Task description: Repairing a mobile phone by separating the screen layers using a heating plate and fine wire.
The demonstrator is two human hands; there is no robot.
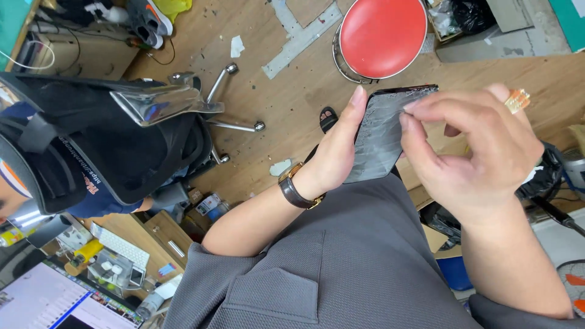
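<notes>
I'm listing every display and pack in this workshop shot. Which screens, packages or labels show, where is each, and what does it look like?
Phone: flat dark slab, grey cracked face, held by left hand, right hand picking at its top edge.
Monitor: bottom left corner, lit pale screen.
Small box: floor beside the chair base, white with coloured print.
Clear plastic case: on the desk, holds small white pieces.

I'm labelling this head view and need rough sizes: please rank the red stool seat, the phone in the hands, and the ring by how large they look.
1. Red stool seat
2. Phone, much nearer the camera, so the first two places are unsure
3. Ring, clearly smallest
</notes>
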